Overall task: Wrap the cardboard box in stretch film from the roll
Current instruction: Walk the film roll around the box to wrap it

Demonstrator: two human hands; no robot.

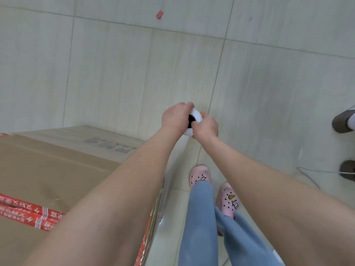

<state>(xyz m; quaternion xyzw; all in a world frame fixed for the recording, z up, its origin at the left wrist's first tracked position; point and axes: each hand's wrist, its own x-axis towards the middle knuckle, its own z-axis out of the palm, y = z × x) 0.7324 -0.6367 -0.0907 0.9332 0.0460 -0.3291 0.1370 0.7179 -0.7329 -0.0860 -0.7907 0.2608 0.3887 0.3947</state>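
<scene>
**A:** Start at the left. Where was the cardboard box (57,169)?

**B:** On the floor (115,73), filling the lower-left part of the view. Red printed tape (30,214) crossed its top near the closer edge and ran down the right-hand side. Along that right edge there was a glossy sheen that looked like film already on the side face, though I couldn't be certain.

**A:** And the hands?

**B:** Both were out past the box's far right corner, well above the floor. The left hand (175,118) was curled around the near side of the stretch film roll (194,121), fingers wrapped over it. The right hand (206,127) was closed on the other side, with a thumb or finger at the dark core hole. The roll was seen end-on, so it was standing roughly upright.

**A:** Why hold it like that?

**B:** My guess: an upright roll pays film out flat against the box's vertical sides, and two hands let you brake it and keep tension while walking round.

**A:** The room?

**B:** Pale, large floor tiles with thin grout lines, and a small red scrap (159,14) near the far edge. Pink clogs (199,175) beside the box. At the right edge stood another person's dark shoes (343,121), with a thin cable (311,173) nearby, a possible trip hazard.
</scene>
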